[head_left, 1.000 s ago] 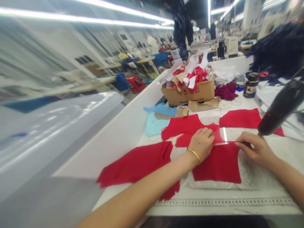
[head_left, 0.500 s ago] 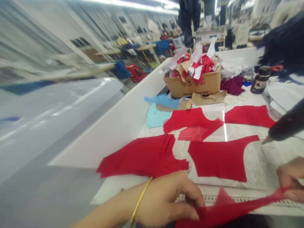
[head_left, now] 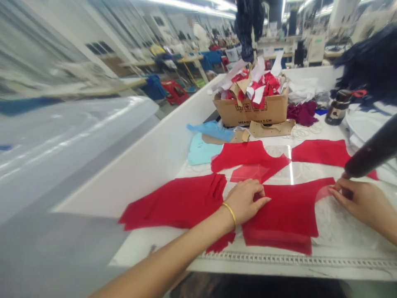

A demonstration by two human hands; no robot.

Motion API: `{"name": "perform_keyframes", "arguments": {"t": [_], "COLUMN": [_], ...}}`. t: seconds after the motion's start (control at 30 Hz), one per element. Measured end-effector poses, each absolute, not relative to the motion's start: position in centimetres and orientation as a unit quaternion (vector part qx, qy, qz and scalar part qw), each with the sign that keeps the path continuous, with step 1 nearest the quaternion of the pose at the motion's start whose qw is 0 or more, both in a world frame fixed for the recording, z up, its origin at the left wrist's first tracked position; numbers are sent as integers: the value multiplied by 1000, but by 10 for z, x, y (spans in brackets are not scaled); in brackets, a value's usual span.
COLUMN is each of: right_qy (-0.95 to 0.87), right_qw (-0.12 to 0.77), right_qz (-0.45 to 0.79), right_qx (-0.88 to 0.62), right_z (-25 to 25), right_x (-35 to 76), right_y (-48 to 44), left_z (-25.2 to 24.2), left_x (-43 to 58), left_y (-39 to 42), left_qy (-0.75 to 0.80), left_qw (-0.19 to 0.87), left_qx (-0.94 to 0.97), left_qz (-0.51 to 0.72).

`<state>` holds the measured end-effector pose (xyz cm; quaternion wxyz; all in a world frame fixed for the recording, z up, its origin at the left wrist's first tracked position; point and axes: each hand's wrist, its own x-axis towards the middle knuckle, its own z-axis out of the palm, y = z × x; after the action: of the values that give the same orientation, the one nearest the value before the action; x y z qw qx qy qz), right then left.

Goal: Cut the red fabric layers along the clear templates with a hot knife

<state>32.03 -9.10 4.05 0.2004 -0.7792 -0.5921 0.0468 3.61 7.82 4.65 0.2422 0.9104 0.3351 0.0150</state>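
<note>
Maybe to keep it flat, the right hand (head_left: 356, 196) pinches a corner of red cloth (head_left: 288, 211); I can't tell if the curled left hand (head_left: 246, 200) pinches too.

Two red fabric panels (head_left: 288, 211), overlapping, mostly flat at front of white table (head_left: 149, 244); near borders misaligned.

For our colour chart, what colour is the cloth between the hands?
The cloth is red, clearest in the head view.
</note>
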Motion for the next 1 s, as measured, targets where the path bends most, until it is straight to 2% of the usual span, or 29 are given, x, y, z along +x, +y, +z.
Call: {"name": "perform_keyframes", "arguments": {"t": [0.13,0.3,0.47,0.57,0.73,1.0], "right_qy": [-588,-558,-536,-520,-478,-418], "right_qw": [181,162,195,277,520,649], "right_qz": [46,24,-48,-88,-54,-1], "right_qx": [-787,-813,-820,-803,-706,-635], "right_z": [36,27,29,44,68,74], "right_x": [330,336,353,354,322,307], "right_y": [-78,-72,-86,-90,-73,-49], "left_z": [38,24,10,5,-3,-15], "left_x": [41,46,61,79,112,133], "left_y": [81,68,29,12,11,17], "left_qy": [318,280,140,78,43,30], "left_qw": [160,15,65,106,128,136], "left_qx": [932,941,973,984,987,985], "left_qz": [67,189,171,117,82,100]}}
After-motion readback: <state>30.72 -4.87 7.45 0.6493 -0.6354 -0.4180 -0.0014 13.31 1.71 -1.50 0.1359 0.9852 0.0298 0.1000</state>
